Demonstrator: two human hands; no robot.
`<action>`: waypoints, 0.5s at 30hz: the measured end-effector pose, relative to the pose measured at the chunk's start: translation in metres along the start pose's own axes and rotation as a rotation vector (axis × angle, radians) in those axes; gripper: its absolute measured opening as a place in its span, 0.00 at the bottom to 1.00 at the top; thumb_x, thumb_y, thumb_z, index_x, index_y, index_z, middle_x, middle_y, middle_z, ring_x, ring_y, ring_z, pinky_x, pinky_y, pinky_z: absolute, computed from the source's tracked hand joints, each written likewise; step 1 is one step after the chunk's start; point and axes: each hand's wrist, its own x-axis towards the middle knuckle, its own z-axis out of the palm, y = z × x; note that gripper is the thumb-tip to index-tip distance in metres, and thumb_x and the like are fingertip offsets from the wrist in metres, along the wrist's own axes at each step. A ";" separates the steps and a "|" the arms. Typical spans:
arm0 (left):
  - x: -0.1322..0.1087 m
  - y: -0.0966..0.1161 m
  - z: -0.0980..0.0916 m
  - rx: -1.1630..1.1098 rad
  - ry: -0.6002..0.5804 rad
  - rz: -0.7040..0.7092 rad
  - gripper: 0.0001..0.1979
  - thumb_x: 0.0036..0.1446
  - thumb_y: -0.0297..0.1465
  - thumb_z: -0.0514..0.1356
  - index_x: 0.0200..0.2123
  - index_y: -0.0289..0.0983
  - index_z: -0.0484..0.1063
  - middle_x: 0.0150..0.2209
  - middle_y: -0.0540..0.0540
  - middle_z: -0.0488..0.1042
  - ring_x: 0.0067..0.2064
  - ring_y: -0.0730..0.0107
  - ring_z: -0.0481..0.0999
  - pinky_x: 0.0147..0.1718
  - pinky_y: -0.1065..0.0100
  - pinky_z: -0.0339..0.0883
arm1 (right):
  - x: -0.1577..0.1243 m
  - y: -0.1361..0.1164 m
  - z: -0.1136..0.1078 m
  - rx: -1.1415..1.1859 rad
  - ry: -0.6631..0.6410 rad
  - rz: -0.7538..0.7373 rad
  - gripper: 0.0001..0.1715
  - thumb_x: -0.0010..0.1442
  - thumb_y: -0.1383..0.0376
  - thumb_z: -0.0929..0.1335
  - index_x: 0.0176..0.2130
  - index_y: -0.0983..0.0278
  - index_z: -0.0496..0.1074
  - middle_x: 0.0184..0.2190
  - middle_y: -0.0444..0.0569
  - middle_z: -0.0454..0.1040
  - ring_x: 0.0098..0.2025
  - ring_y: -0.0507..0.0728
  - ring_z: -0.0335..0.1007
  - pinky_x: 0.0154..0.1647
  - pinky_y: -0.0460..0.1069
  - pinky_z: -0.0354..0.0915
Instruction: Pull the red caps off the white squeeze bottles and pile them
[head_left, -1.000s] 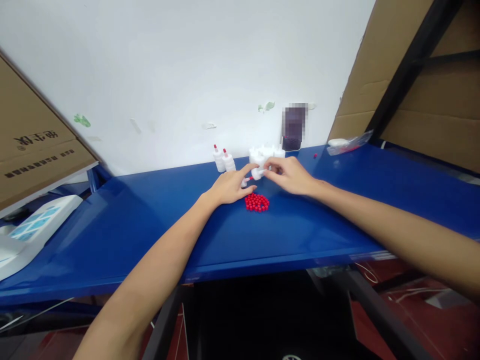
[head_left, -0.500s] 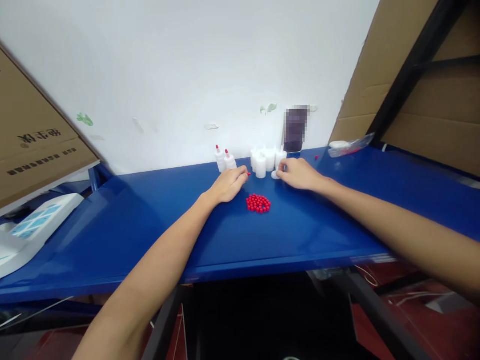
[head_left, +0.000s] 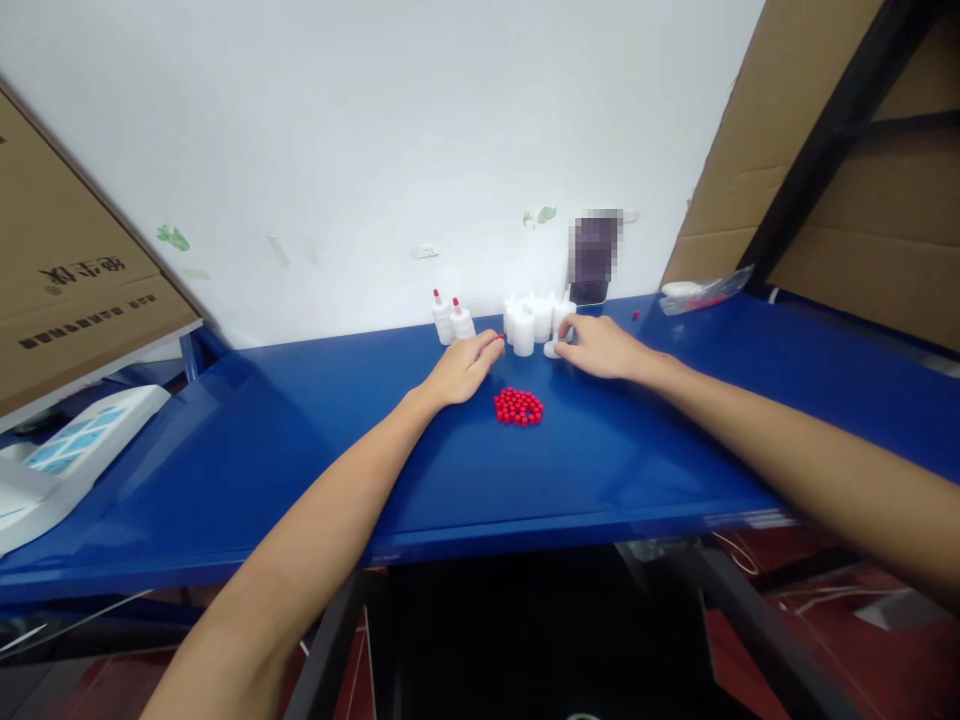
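A small red cap [head_left: 501, 338] is pinched at the fingertips of my left hand [head_left: 466, 366]. Two white squeeze bottles [head_left: 462, 323] with red tips stand just behind that hand. My right hand [head_left: 600, 346] is curled, thumb and fingers closed on a small white round piece [head_left: 551, 349] near the table; the fingers partly hide it. Between my hands and slightly behind them is a cluster of several white bottles [head_left: 523, 334] without red tips. In front of them lies a pile of small red caps [head_left: 518, 407].
The blue table [head_left: 300, 440] meets a white wall. A phone [head_left: 591, 262] leans there behind the bottles. Farther right lie a single red cap [head_left: 635, 315] and a clear plastic bag [head_left: 705, 293]. A white device [head_left: 97, 440] and a cardboard box [head_left: 82, 270] are at left.
The red cap at my left fingertips has risen slightly and turned a little. My right hand stays by the white round piece. The whole view has shifted very slightly.
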 end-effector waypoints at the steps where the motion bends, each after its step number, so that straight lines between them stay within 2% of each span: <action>1: 0.000 -0.001 0.000 0.013 0.006 0.002 0.23 0.72 0.45 0.43 0.40 0.37 0.70 0.28 0.49 0.71 0.32 0.66 0.73 0.36 0.64 0.65 | -0.001 0.000 -0.002 -0.021 -0.019 0.007 0.16 0.62 0.56 0.67 0.44 0.64 0.74 0.33 0.56 0.78 0.39 0.65 0.74 0.38 0.55 0.63; 6: 0.000 0.001 0.000 0.039 -0.009 0.008 0.22 0.72 0.45 0.44 0.39 0.37 0.70 0.30 0.48 0.73 0.34 0.65 0.74 0.37 0.64 0.65 | -0.003 0.002 -0.001 -0.164 -0.131 0.003 0.16 0.63 0.52 0.65 0.38 0.62 0.73 0.39 0.58 0.78 0.39 0.66 0.74 0.36 0.55 0.62; 15: 0.004 0.003 0.001 0.053 -0.048 -0.062 0.24 0.73 0.46 0.43 0.38 0.38 0.70 0.30 0.48 0.73 0.34 0.65 0.73 0.36 0.64 0.65 | 0.003 0.008 0.014 -0.123 -0.074 -0.070 0.13 0.66 0.57 0.63 0.44 0.60 0.72 0.39 0.53 0.80 0.40 0.63 0.74 0.35 0.52 0.58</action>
